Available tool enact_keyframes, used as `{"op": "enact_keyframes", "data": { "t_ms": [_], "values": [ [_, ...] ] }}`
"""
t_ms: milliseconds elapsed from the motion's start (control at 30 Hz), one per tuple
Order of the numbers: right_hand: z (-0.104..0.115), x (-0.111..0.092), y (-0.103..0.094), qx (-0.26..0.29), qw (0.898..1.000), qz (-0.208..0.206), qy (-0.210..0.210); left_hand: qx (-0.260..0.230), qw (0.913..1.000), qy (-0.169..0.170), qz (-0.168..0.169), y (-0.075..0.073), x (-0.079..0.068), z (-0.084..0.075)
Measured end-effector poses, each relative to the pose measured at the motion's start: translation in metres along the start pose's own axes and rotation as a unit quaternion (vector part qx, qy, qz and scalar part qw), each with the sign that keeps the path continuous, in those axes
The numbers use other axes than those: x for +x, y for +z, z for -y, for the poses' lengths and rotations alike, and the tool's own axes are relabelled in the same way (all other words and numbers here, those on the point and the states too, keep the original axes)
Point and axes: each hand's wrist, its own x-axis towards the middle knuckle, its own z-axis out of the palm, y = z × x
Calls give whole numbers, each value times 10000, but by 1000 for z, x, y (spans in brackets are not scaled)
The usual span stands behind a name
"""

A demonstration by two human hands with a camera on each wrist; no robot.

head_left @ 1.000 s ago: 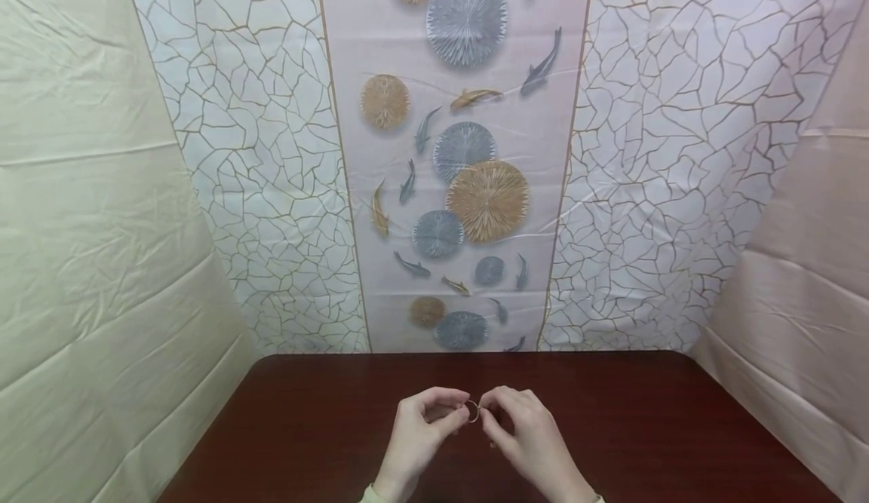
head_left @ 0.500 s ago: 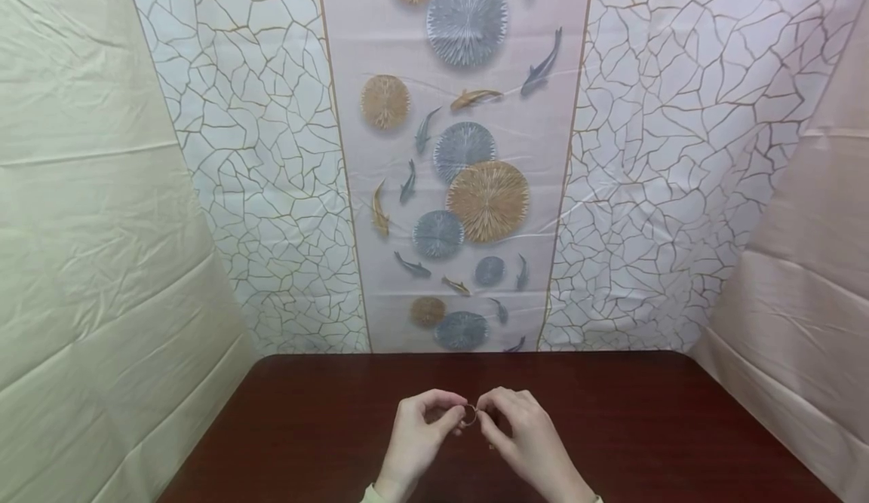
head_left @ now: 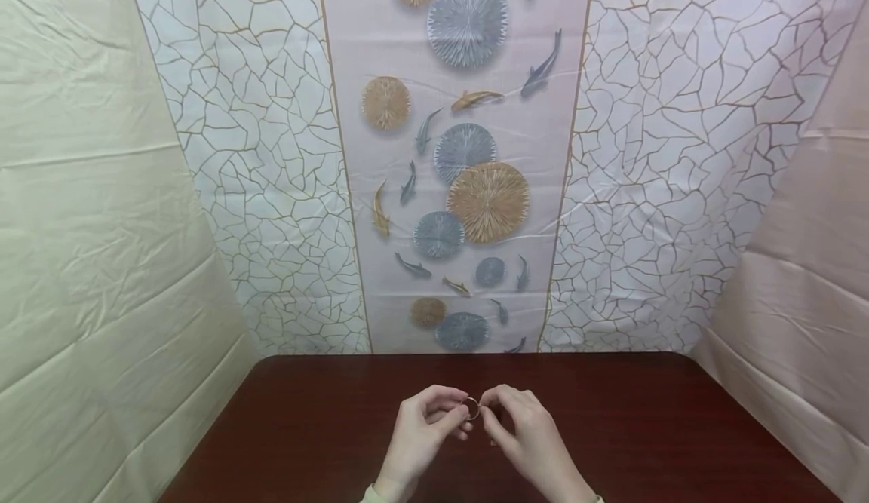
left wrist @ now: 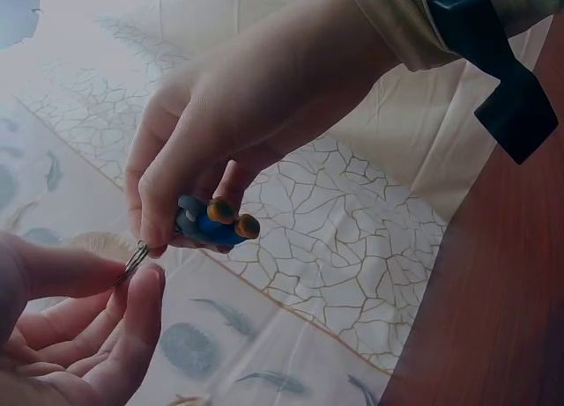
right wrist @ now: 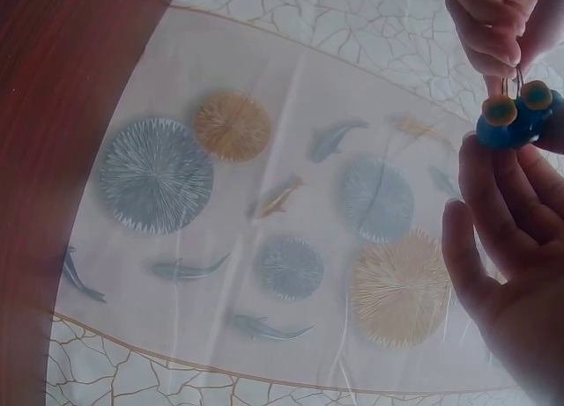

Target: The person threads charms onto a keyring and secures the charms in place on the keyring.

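Above the table, my two hands meet fingertip to fingertip around a thin metal split key ring (head_left: 472, 409). The left hand (head_left: 421, 435) pinches one side of the ring between thumb and fingers. At its opposite side, the right hand (head_left: 532, 435) has thumb and index fingertip right at the rim. A small blue figurine (left wrist: 211, 225) with grey parts and round orange ends is tucked in the right hand's fingers. In the right wrist view the figurine (right wrist: 515, 124) lies against those fingers, below the left hand (right wrist: 493, 23). From the head view, the right hand mostly hides it.
A dark red-brown table (head_left: 326, 390) lies under the hands. Behind it hangs a cloth (head_left: 455, 262) patterned with fish and round shapes. Plain cream cloth (head_left: 102, 262) closes off the left side and beige cloth (head_left: 781, 322) the right.
The key ring dipped slightly down and left with the fingertips, then came back up. The left hand's lower fingers show more below the thumb now. Both hands stay close together.
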Motion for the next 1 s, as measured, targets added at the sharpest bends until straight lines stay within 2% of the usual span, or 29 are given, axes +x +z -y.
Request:
{"op": "enact_keyframes", "data": {
  "t_ms": [267,433,600,733,867,1000],
  "values": [
    [-2,2,0,290,9979,87,-565,-91,9999,100,42,-2,0,0],
    [-3,2,-1,400,9959,174,-790,-30,10000,39,32,-3,0,0],
    [-3,2,-1,406,9959,232,-774,19,10000,16,18,-3,0,-1],
    [-3,2,-1,340,9972,174,-642,-168,9999,7,33,-2,0,-2],
    [-2,2,-1,265,9984,187,-459,-262,9996,-4,-119,-1,0,-3],
    [-2,1,-1,217,9985,171,-465,-120,9996,-44,-252,-1,0,-3]
  ]
}}
